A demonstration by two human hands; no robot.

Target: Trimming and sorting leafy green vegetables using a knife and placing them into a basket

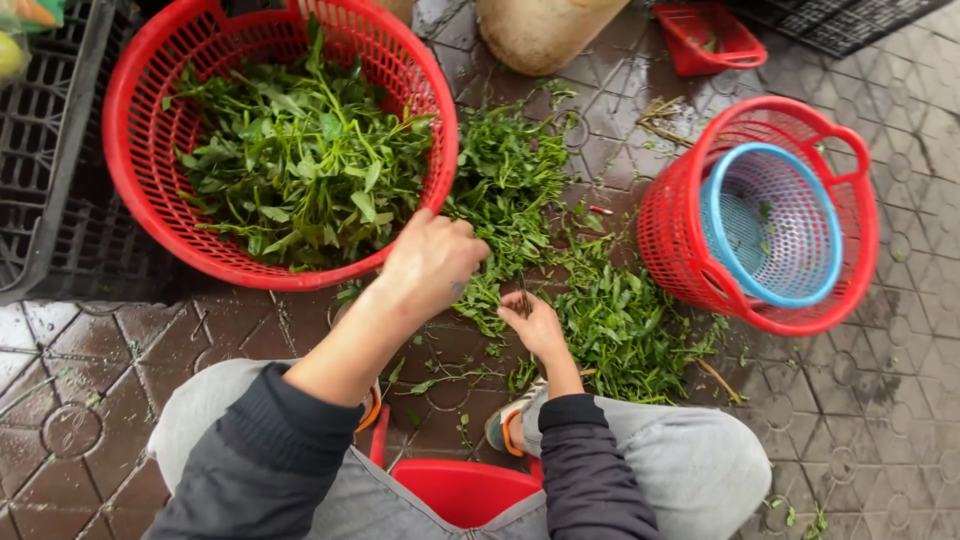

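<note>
Presently the left hand point(432, 262) is closed in a grip on a green sprig while the right hand point(530, 322) pinches a stem just beside it, a large red basket point(140, 200) beyond the grip already well filled with sorted leaves point(300, 160), and a loose heap of greens point(600, 310) lying unsorted on the wet floor point(880, 420) to its right.

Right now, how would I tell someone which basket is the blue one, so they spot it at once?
Look to the right of the greens spread on the wet paving. A red handled basket lies tipped there, and the blue basket is nested inside it. It is the only blue one; the big red basket at left holds leaves, while this holds almost nothing.
</note>
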